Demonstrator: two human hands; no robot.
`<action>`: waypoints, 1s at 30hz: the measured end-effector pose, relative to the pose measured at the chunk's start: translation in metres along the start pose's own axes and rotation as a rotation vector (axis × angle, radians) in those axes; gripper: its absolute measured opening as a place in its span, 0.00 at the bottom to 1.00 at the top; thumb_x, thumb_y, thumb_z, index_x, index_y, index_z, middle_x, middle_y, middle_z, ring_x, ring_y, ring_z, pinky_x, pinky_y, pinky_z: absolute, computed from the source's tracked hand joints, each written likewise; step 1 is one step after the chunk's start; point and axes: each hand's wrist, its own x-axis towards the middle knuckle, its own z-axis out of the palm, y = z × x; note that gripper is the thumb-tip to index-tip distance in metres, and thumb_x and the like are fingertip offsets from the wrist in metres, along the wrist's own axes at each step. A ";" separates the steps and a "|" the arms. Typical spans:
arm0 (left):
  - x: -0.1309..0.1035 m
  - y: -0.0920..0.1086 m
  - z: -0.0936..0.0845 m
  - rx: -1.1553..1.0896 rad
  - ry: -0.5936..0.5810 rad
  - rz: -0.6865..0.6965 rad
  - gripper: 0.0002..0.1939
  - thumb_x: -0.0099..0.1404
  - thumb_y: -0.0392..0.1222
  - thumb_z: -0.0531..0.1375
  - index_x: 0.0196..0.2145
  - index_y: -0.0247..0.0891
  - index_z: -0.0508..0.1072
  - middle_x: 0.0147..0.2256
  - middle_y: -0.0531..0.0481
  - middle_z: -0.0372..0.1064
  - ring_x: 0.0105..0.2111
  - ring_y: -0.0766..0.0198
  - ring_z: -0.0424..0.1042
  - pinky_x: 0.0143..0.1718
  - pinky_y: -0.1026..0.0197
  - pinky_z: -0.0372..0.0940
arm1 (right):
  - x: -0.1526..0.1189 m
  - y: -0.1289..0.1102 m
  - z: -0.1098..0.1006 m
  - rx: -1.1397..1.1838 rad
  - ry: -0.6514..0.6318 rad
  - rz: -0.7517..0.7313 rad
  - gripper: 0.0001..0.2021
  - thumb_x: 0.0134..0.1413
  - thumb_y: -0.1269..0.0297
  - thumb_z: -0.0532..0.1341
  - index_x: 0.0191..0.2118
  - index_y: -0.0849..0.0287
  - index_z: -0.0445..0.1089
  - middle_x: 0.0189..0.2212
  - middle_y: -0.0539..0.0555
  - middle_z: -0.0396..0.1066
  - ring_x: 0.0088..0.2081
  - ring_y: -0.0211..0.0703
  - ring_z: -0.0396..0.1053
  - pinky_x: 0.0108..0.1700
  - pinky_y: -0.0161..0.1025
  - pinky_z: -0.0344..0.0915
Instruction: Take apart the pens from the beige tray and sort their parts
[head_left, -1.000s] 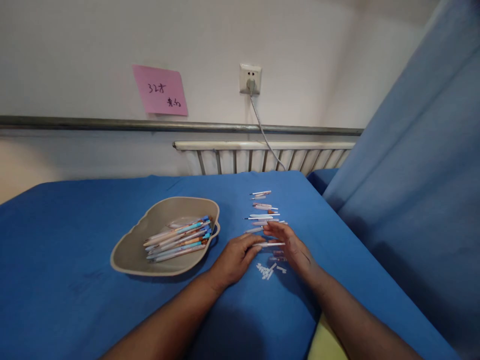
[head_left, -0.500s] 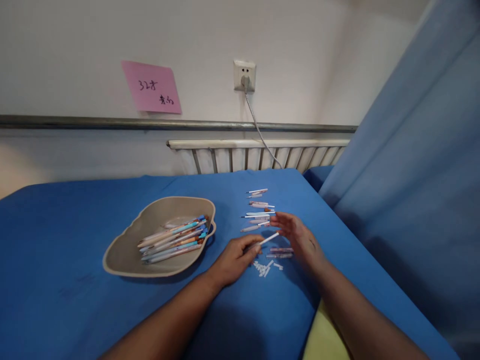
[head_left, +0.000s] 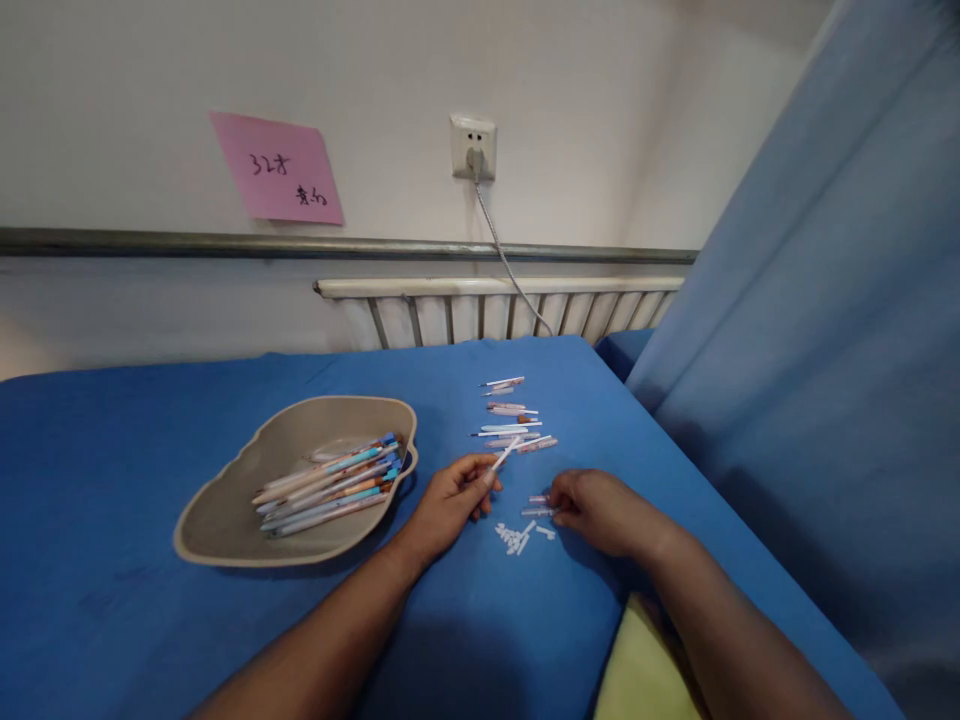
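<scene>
My left hand [head_left: 455, 497] is closed with a thin white pen refill [head_left: 507, 453] between thumb and fingers, its end pointing up and to the right. My right hand [head_left: 598, 510] has its fingertips pinched on the right ends of the purplish, see-through pen barrels [head_left: 535, 506] lying on the blue cloth; the fingers cover those ends. Small white pieces [head_left: 513, 538] lie in a loose pile between the hands, nearer to me. Beyond the hands, pen parts [head_left: 510, 430], among them refills and patterned barrels, lie spread in a column.
A beige basin [head_left: 217, 510] with several assembled pens [head_left: 330, 485] stands left of my left hand. The blue cloth [head_left: 450, 640] covers the table. A blue curtain [head_left: 787, 300] hangs at the right, and something yellow [head_left: 645, 665] lies at the near edge.
My right hand has come down toward me from the column of parts onto the pen barrels. My left hand still holds the refill, now tilted more steeply. The view has shifted slightly right.
</scene>
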 end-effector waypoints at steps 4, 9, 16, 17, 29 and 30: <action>-0.002 0.001 0.002 0.001 -0.003 -0.003 0.23 0.58 0.53 0.60 0.46 0.35 0.69 0.30 0.50 0.70 0.21 0.71 0.64 0.22 0.68 0.58 | 0.003 -0.012 0.005 -0.211 0.007 0.001 0.05 0.52 0.70 0.57 0.35 0.59 0.70 0.34 0.55 0.73 0.36 0.44 0.69 0.37 0.35 0.59; -0.002 0.000 -0.001 -0.007 0.000 0.003 0.22 0.58 0.53 0.60 0.46 0.35 0.70 0.30 0.50 0.70 0.21 0.71 0.64 0.21 0.68 0.58 | 0.005 -0.016 0.012 -0.267 0.032 0.022 0.06 0.53 0.71 0.57 0.37 0.59 0.69 0.36 0.57 0.72 0.38 0.45 0.69 0.38 0.36 0.59; 0.003 -0.004 -0.012 -0.082 0.144 0.010 0.23 0.57 0.52 0.61 0.46 0.34 0.69 0.29 0.51 0.69 0.21 0.71 0.64 0.20 0.68 0.58 | 0.007 -0.015 0.015 -0.271 0.035 0.022 0.06 0.56 0.68 0.55 0.35 0.59 0.69 0.36 0.58 0.71 0.37 0.46 0.69 0.38 0.37 0.59; 0.003 -0.004 -0.013 -0.090 0.157 0.013 0.24 0.56 0.53 0.61 0.45 0.34 0.70 0.29 0.51 0.69 0.21 0.71 0.64 0.20 0.68 0.58 | 0.007 -0.015 0.015 -0.274 0.039 0.021 0.06 0.56 0.69 0.55 0.35 0.59 0.69 0.36 0.58 0.71 0.38 0.46 0.69 0.39 0.37 0.59; 0.002 -0.003 -0.013 -0.033 0.154 0.017 0.24 0.55 0.54 0.62 0.45 0.34 0.70 0.28 0.50 0.69 0.21 0.70 0.64 0.21 0.68 0.57 | 0.013 -0.009 0.020 -0.081 0.151 -0.063 0.05 0.55 0.67 0.53 0.34 0.59 0.65 0.27 0.55 0.70 0.30 0.43 0.67 0.33 0.37 0.57; 0.002 -0.004 -0.012 -0.023 0.145 0.020 0.24 0.56 0.53 0.62 0.45 0.34 0.71 0.29 0.50 0.69 0.21 0.70 0.64 0.21 0.68 0.57 | 0.015 -0.005 0.020 0.012 0.181 -0.061 0.05 0.56 0.65 0.53 0.35 0.59 0.64 0.26 0.53 0.70 0.28 0.42 0.66 0.31 0.36 0.57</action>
